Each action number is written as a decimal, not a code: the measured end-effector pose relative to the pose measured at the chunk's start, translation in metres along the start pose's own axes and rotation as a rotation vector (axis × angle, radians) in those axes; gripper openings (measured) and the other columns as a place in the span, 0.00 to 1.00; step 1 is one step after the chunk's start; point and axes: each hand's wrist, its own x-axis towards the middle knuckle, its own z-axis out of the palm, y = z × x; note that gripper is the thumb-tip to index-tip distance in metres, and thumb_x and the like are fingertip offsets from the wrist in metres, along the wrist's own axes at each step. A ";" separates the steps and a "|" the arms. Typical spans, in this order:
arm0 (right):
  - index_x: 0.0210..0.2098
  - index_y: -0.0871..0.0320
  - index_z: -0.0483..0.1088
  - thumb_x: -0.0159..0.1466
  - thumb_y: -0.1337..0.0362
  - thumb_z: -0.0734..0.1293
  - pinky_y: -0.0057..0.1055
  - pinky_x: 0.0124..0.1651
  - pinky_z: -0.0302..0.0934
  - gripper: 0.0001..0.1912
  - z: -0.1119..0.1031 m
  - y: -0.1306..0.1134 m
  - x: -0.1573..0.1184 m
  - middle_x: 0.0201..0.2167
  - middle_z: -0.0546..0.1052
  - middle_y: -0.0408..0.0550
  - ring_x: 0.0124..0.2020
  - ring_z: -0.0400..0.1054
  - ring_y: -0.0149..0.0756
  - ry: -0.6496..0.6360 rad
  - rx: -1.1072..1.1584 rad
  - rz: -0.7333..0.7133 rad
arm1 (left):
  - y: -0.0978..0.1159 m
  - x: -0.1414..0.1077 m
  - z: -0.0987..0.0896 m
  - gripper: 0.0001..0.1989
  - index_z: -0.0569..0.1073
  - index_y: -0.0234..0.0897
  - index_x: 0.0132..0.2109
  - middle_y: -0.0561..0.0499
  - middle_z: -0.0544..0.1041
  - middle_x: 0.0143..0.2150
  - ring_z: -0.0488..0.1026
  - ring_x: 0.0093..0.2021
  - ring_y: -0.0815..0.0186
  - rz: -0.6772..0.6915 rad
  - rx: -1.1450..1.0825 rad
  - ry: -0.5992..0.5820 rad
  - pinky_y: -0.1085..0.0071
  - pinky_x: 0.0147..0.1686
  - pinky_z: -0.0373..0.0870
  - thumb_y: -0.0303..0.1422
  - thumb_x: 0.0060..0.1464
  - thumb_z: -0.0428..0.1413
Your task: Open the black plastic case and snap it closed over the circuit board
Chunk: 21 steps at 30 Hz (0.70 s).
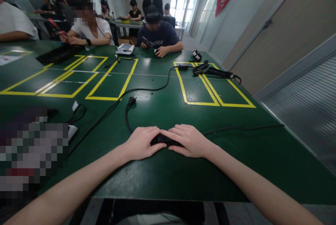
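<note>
Both hands rest on a black power adapter (169, 141) lying low at the table near its front edge. My left hand (141, 143) grips its left end, with the thumb on the near side and the fingers over the top. Around the right end, my right hand (190, 141) is closed in the same way, and the two hands' fingers nearly touch. Much of the adapter is hidden under them. A thick cord with a black plug (132, 100) curves out beyond my left hand. From behind my right hand, a thin black cable (244, 127) runs off to the right.
The green table (147, 179) bears yellow tape outlines (202, 104). A long black cord (141, 89) crosses it to dark handheld tools (216, 72) at the far right. A white device (125, 49) stands farther back. Co-workers (164, 34) sit opposite; a blurred-out area covers the left.
</note>
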 end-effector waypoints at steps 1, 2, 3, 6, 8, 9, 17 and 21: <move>0.69 0.60 0.63 0.76 0.54 0.59 0.36 0.41 0.65 0.26 0.000 -0.001 0.001 0.46 0.79 0.56 0.42 0.72 0.42 -0.010 -0.016 -0.016 | 0.000 0.000 0.000 0.19 0.70 0.38 0.37 0.52 0.75 0.32 0.74 0.32 0.63 0.001 -0.002 -0.003 0.70 0.33 0.66 0.48 0.69 0.53; 0.69 0.58 0.63 0.76 0.54 0.60 0.36 0.41 0.65 0.26 -0.001 -0.001 0.001 0.47 0.79 0.56 0.42 0.72 0.42 -0.016 -0.036 -0.029 | 0.000 0.000 0.000 0.19 0.69 0.38 0.37 0.52 0.75 0.32 0.73 0.31 0.63 -0.001 -0.003 -0.007 0.70 0.32 0.65 0.49 0.69 0.52; 0.69 0.57 0.63 0.77 0.55 0.59 0.36 0.41 0.65 0.25 -0.001 -0.002 0.002 0.48 0.78 0.56 0.41 0.72 0.41 -0.019 -0.058 -0.042 | 0.000 0.001 0.000 0.20 0.69 0.38 0.36 0.52 0.74 0.31 0.73 0.31 0.64 -0.004 -0.003 -0.011 0.70 0.32 0.64 0.49 0.69 0.52; 0.70 0.54 0.63 0.77 0.58 0.60 0.36 0.43 0.65 0.24 -0.002 -0.005 0.003 0.53 0.77 0.58 0.44 0.72 0.42 -0.016 -0.116 -0.060 | 0.001 0.002 -0.001 0.21 0.68 0.39 0.35 0.53 0.74 0.29 0.72 0.29 0.64 -0.025 -0.015 -0.024 0.70 0.30 0.62 0.49 0.70 0.51; 0.71 0.53 0.62 0.76 0.58 0.61 0.36 0.44 0.66 0.25 -0.001 -0.007 0.003 0.56 0.76 0.60 0.46 0.72 0.42 -0.012 -0.139 -0.058 | 0.003 0.002 -0.002 0.21 0.69 0.39 0.34 0.53 0.73 0.28 0.72 0.28 0.64 -0.050 -0.042 -0.026 0.71 0.29 0.62 0.49 0.71 0.49; 0.71 0.52 0.62 0.76 0.59 0.61 0.36 0.44 0.66 0.25 -0.001 -0.008 0.003 0.56 0.76 0.59 0.46 0.72 0.42 -0.009 -0.149 -0.055 | 0.003 0.002 -0.002 0.21 0.69 0.39 0.34 0.54 0.73 0.27 0.72 0.28 0.64 -0.064 -0.059 -0.025 0.71 0.29 0.62 0.49 0.71 0.49; 0.72 0.47 0.59 0.76 0.59 0.60 0.31 0.39 0.68 0.26 0.001 0.007 -0.003 0.49 0.76 0.54 0.42 0.73 0.40 -0.016 -0.141 0.036 | -0.003 -0.001 -0.002 0.26 0.71 0.39 0.62 0.43 0.81 0.51 0.78 0.49 0.55 0.039 -0.078 0.091 0.58 0.53 0.74 0.48 0.64 0.60; 0.73 0.53 0.58 0.75 0.57 0.59 0.35 0.41 0.72 0.28 -0.008 0.042 -0.024 0.51 0.76 0.56 0.43 0.75 0.42 0.173 -0.003 0.293 | -0.007 -0.001 -0.004 0.36 0.61 0.40 0.73 0.37 0.68 0.70 0.64 0.70 0.46 0.168 0.017 0.249 0.43 0.71 0.57 0.43 0.62 0.62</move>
